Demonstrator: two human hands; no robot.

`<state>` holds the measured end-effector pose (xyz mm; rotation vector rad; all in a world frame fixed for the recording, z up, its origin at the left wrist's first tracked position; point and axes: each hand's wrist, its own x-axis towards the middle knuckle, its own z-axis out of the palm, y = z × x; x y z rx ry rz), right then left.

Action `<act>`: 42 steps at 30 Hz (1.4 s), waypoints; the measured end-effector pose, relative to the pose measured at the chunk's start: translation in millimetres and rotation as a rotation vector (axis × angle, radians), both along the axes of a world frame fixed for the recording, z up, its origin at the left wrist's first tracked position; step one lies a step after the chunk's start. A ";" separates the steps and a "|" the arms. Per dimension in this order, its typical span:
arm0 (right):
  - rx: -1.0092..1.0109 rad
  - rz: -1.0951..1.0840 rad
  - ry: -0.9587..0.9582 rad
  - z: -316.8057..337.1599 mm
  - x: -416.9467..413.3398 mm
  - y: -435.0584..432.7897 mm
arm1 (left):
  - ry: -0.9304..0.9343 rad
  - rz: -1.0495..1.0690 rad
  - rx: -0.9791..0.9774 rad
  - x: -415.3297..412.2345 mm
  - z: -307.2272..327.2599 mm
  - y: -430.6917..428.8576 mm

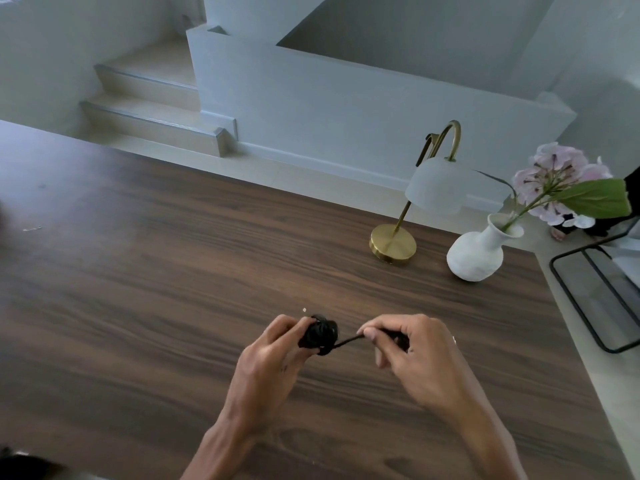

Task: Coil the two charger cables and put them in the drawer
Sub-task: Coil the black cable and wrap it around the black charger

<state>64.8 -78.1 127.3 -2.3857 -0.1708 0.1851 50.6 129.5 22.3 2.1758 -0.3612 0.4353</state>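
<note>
Holding a black cable (320,335) above the near middle of the table (138,271), the left hand (273,358) is closed around the wound bundle, likely to keep the loops from springing loose. The right hand (412,348) pinches the free tail taut, probably to wrap it round. Neither a second cable nor a drawer shows. Farther right stand a lamp (429,188) and a vase (479,252); beyond, steps (145,109) climb beside pale walls.
</note>
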 end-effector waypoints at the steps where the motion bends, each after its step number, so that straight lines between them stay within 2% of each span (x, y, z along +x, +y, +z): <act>1: 0.071 -0.030 0.044 -5.6 2.7 0.9 | -0.022 -0.022 0.041 -1.4 -8.7 0.3; 4: 0.282 -0.137 0.200 -26.6 7.9 4.6 | -0.052 -0.042 0.165 -5.5 -36.2 2.2; 9: 0.309 -0.062 0.318 -55.4 5.2 7.1 | -0.018 -0.114 0.317 -7.6 -58.1 8.8; 12: 0.308 -0.004 0.370 -58.5 4.6 4.1 | 0.050 -0.112 0.260 -6.5 -60.7 5.4; 15: 0.345 0.011 0.435 -61.9 1.5 1.6 | 0.150 0.036 0.080 3.0 -64.6 2.0; 17: 0.396 -0.003 0.430 -62.6 -3.1 2.7 | 0.172 0.086 0.033 9.8 -66.3 1.6; 20: 0.471 -0.021 0.319 -58.3 -4.8 5.9 | 0.100 0.011 0.101 7.2 -64.4 -3.0; 25: 0.431 0.017 0.210 -60.4 5.1 9.7 | 0.007 -0.078 0.176 -2.6 -69.0 -10.1; 34: 0.541 -0.071 0.074 -87.7 16.1 15.7 | -0.045 -0.107 0.196 -5.9 -78.5 -4.2; 36: 0.590 -0.116 0.120 -93.8 17.1 17.6 | -0.051 -0.101 0.185 -6.9 -79.3 -4.8; 40: 0.604 -0.165 0.348 -104.8 13.3 16.7 | -0.085 -0.115 0.144 -11.0 -84.4 -7.7; 42: 0.647 -0.247 0.378 -106.5 12.0 15.7 | -0.095 -0.122 0.130 -13.9 -88.5 -7.8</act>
